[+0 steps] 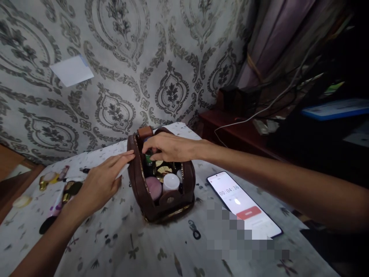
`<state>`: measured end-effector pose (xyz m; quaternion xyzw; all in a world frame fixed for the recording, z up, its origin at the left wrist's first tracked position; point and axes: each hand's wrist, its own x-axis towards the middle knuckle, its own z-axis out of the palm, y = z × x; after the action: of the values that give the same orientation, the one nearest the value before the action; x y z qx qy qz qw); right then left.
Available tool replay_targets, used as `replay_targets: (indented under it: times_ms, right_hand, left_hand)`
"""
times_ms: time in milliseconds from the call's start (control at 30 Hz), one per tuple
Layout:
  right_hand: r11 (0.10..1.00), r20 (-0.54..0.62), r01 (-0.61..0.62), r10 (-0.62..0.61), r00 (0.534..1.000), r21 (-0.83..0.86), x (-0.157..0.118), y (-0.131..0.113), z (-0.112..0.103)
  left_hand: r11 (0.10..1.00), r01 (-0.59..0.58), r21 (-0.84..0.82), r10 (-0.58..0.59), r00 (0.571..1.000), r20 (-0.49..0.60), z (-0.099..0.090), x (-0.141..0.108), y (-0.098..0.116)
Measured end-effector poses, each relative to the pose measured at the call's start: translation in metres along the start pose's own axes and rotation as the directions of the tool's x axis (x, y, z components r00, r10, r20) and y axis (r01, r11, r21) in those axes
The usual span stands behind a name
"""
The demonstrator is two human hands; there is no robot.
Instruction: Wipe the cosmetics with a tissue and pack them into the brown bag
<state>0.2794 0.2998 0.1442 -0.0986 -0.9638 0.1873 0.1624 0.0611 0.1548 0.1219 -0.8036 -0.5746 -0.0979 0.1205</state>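
Note:
A brown toiletry bag (135,188) stands unzipped on the patterned cloth. My right hand (170,147) reaches in from the right, thumb and fingers curled about the top of a small green bottle (148,159); its cap is mostly hidden by my fingers. My left hand (102,182) has its fingers stretched out, the tips against the bag's left side. Something pale shows by its fingers, too unclear to name. Inside the bag, a white-lidded jar (171,182) and a pink round container (153,188) sit at the front, with gold-coloured items (165,170) behind them.
Several small cosmetics (59,192) lie on the cloth (155,250) at left. A phone (245,206) showing a timer lies to the right of the bag. Behind are a patterned curtain (173,92) and a dark red wooden ledge (213,125) with a white cable (259,112).

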Motion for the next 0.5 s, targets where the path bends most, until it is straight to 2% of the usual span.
replay_targets:
  times_ms: [200,400,500]
  right_hand:
    - [0.990,0.044,0.091,-0.096,0.994,0.106,-0.0058,-0.0052,0.0005]
    - [0.996,-0.002,0.032,-0.032,0.999,0.088,-0.0046,-0.0066,0.0032]
    - [0.996,0.026,0.040,-0.042,0.999,0.082,-0.0036,-0.0110,0.0032]
  left_hand:
    - [0.999,0.007,-0.048,-0.008,1.000,-0.015,0.0025,-0.0027,-0.0015]
    - [0.994,0.046,-0.102,-0.045,0.999,0.005,0.0021,-0.0033,0.0010]
    - [0.991,0.035,-0.129,-0.036,0.999,-0.006,0.0043,-0.0029,0.0020]
